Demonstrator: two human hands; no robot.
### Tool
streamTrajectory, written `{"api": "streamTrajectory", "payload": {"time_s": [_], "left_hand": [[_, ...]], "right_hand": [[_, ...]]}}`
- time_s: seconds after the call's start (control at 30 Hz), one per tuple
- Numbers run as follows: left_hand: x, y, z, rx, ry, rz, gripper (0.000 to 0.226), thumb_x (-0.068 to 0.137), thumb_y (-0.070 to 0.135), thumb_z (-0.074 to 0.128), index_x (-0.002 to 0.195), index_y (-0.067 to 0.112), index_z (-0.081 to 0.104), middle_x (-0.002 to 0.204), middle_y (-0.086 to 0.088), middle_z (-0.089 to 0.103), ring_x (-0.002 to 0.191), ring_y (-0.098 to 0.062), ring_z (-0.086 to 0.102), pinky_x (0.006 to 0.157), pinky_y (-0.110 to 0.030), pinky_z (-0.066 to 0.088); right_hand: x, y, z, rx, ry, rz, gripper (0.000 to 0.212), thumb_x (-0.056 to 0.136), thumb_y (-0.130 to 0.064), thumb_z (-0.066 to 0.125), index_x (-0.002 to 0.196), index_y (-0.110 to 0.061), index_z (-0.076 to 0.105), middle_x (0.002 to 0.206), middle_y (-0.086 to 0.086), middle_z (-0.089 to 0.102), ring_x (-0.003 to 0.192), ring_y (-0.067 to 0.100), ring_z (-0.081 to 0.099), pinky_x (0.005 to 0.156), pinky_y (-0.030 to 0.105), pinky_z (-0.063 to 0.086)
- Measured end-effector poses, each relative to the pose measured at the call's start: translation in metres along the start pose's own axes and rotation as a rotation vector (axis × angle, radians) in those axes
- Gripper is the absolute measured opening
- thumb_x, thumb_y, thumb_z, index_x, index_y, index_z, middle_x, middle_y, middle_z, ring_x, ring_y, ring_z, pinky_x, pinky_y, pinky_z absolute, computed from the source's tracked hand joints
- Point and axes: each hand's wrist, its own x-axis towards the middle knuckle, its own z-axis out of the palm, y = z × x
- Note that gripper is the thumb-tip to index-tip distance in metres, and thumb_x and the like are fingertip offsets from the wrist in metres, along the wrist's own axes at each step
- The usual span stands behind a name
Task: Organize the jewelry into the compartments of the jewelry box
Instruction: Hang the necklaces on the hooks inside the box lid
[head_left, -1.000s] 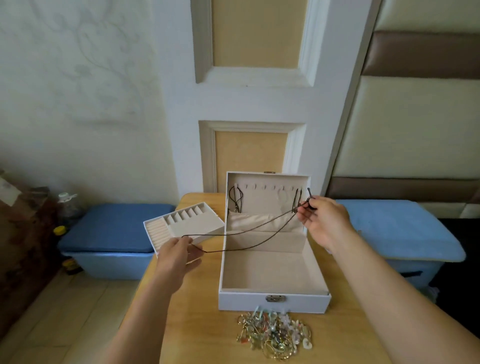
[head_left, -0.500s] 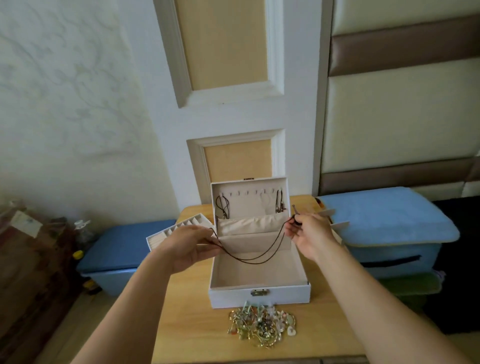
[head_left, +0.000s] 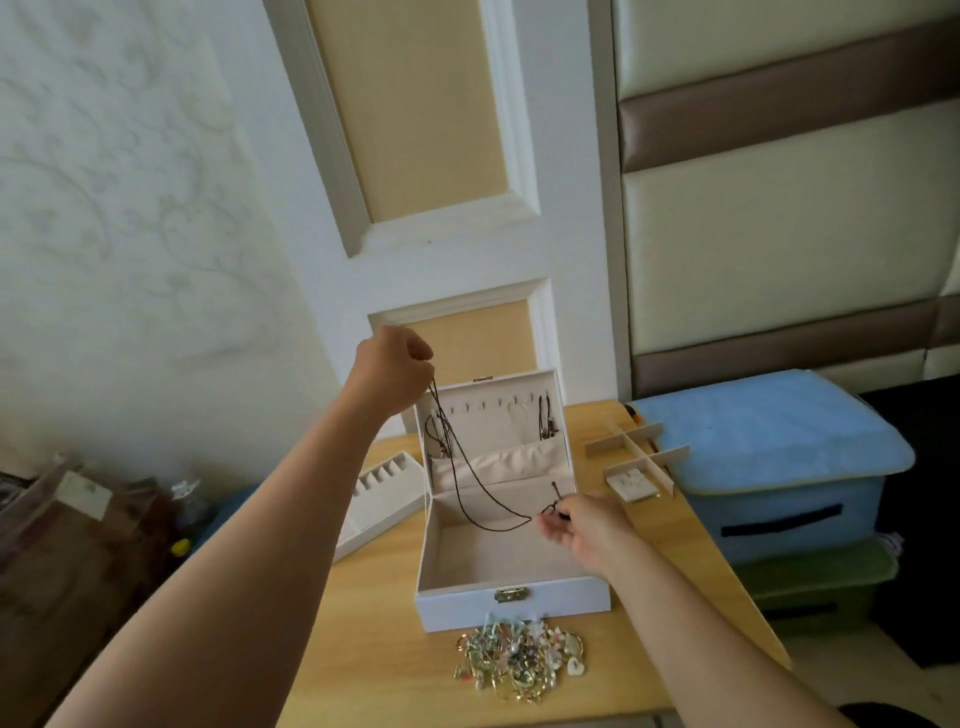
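Leftward, ring tray (head_left: 384, 499) sits on desk (head_left: 374, 649) beside open jewelry box (head_left: 511, 605). Left hand (head_left: 392, 371), up by lid corner, pinches dark cord necklace (head_left: 467, 483). Cord sags across box interior to right hand (head_left: 587, 525), which pinches other end. Jewelry pile (head_left: 519, 660) lies before box front.

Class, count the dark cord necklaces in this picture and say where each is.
3. The left necklace hangs from hooks in the lid, the right necklace likewise; the held necklace stretches between left hand and right hand. The jewelry pile may hide others.
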Motion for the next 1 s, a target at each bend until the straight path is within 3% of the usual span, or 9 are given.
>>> {"api": "streamTrajectory", "payload": {"time_s": [0.1, 0.23, 0.37, 0.57, 0.67, 0.73, 0.83, 0.9, 1.0], "left_hand": [[0.011, 0.026, -0.014, -0.043, 0.109, 0.062, 0.026, 0.085, 0.003, 0.052, 0.090, 0.019, 0.072, 0.087, -0.004, 0.069, 0.089, -0.029, 0.068, 0.083, -0.037, 0.059], [0.020, 0.051, -0.028, -0.136, 0.211, 0.093, 0.028, 0.085, 0.004, 0.048, 0.088, 0.018, 0.072, 0.090, -0.007, 0.072, 0.086, -0.029, 0.069, 0.079, -0.039, 0.061], [0.020, 0.070, -0.039, -0.201, 0.259, 0.103, 0.027, 0.085, 0.004, 0.046, 0.084, 0.019, 0.069, 0.088, -0.008, 0.070, 0.084, -0.029, 0.070, 0.075, -0.041, 0.062], [0.014, 0.086, -0.041, -0.191, 0.261, 0.141, 0.029, 0.087, 0.000, 0.044, 0.092, 0.014, 0.069, 0.085, -0.004, 0.067, 0.083, -0.025, 0.068, 0.078, -0.037, 0.061], [0.010, 0.089, -0.041, -0.177, 0.262, 0.172, 0.030, 0.089, -0.001, 0.045, 0.098, 0.011, 0.071, 0.084, -0.002, 0.066, 0.075, -0.018, 0.064, 0.070, -0.028, 0.055], [0.009, 0.090, -0.041, -0.177, 0.254, 0.189, 0.031, 0.089, -0.001, 0.045, 0.099, 0.011, 0.071, 0.081, 0.002, 0.064, 0.071, -0.014, 0.062, 0.065, -0.024, 0.052], [0.009, 0.093, -0.041, -0.189, 0.220, 0.210, 0.030, 0.088, -0.001, 0.046, 0.094, 0.013, 0.072, 0.081, 0.000, 0.067, 0.069, -0.017, 0.063, 0.063, -0.028, 0.055], [0.008, 0.094, -0.043, -0.190, 0.194, 0.231, 0.029, 0.087, 0.000, 0.047, 0.093, 0.014, 0.073, 0.085, -0.004, 0.070, 0.079, -0.024, 0.068, 0.072, -0.036, 0.060], [0.008, 0.095, -0.045, -0.188, 0.163, 0.253, 0.030, 0.085, 0.000, 0.048, 0.090, 0.014, 0.073, 0.086, -0.008, 0.071, 0.085, -0.032, 0.070, 0.076, -0.046, 0.061]], "right_hand": [[0.006, 0.008, 0.005, -0.086, 0.030, -0.010, 0.024, 0.089, 0.021, 0.035, 0.102, 0.011, 0.053, 0.092, 0.028, 0.055, 0.070, 0.033, 0.060, 0.045, 0.029, 0.054], [0.017, 0.018, 0.012, -0.186, 0.076, -0.009, 0.026, 0.095, 0.011, 0.031, 0.113, 0.007, 0.049, 0.077, 0.019, 0.054, 0.056, 0.026, 0.056, 0.042, 0.026, 0.050], [0.018, 0.016, 0.013, -0.281, 0.072, 0.033, 0.016, 0.096, 0.005, 0.033, 0.097, 0.001, 0.048, 0.077, 0.018, 0.056, 0.056, 0.025, 0.056, 0.042, 0.024, 0.047], [0.014, 0.012, 0.015, -0.435, -0.014, 0.089, 0.019, 0.094, 0.001, 0.034, 0.091, 0.000, 0.053, 0.068, 0.013, 0.053, 0.054, 0.023, 0.054, 0.042, 0.022, 0.041], [0.014, 0.012, 0.013, -0.500, -0.047, 0.079, 0.018, 0.094, 0.003, 0.035, 0.093, 0.002, 0.053, 0.075, 0.016, 0.055, 0.056, 0.026, 0.059, 0.043, 0.025, 0.044], [0.011, 0.013, 0.014, -0.578, -0.061, 0.063, 0.022, 0.094, 0.005, 0.036, 0.109, 0.005, 0.051, 0.092, 0.020, 0.058, 0.060, 0.027, 0.062, 0.045, 0.026, 0.047], [0.001, 0.009, 0.018, -0.746, -0.093, -0.022, 0.038, 0.093, 0.002, 0.034, 0.129, 0.000, 0.046, 0.108, 0.016, 0.056, 0.070, 0.029, 0.068, 0.048, 0.027, 0.048], [-0.012, -0.004, 0.024, -0.849, -0.111, -0.172, 0.038, 0.093, 0.000, 0.035, 0.126, -0.009, 0.053, 0.101, 0.009, 0.060, 0.082, 0.027, 0.070, 0.051, 0.027, 0.048], [-0.030, -0.026, 0.039, -0.839, -0.247, -0.347, 0.041, 0.093, -0.002, 0.041, 0.125, -0.019, 0.059, 0.106, 0.006, 0.063, 0.077, 0.016, 0.061, 0.052, 0.025, 0.048]]}}
